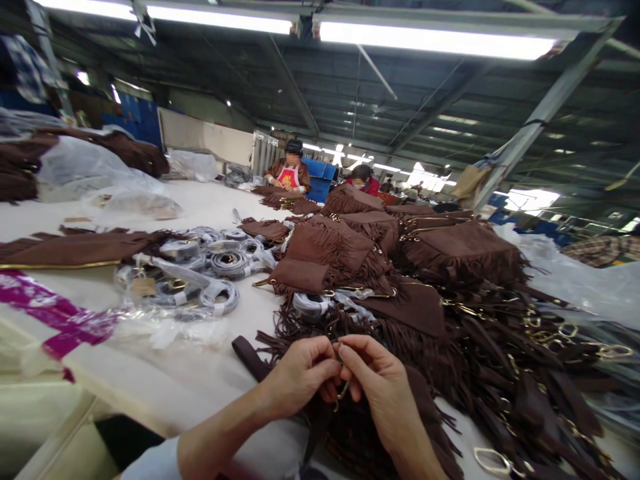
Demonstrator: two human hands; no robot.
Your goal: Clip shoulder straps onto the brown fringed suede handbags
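**Both hands pinch a small clasp at the near edge of the fringed pile**

The left hand (300,377) and the right hand (377,380) meet just in front of the big heap of brown fringed bags (450,267). Each grip is closed to a fingertip pinch: thumbs and forefingers of both hands press on a small gold-coloured metal clasp (343,388), which hangs between them. How the clasp is joined to anything is too small to tell. Directly under the hands lies a dark brown fringed piece (360,427), touching the near side of the heap, and a dark brown strap (250,357) runs out just left of the left hand.

Left of the heap, on the white tabletop (200,200), sit bagged coils of grey strap (220,263), with a flat brown fringed panel (75,248) beyond them and a magenta-printed plastic sheet (55,317) nearer the edge. Right of the heap, loose gold rings and buckles (565,330) lie among dark straps. Behind the heap, at the tabletop's far end, two other people (290,170) work on more brown pieces.
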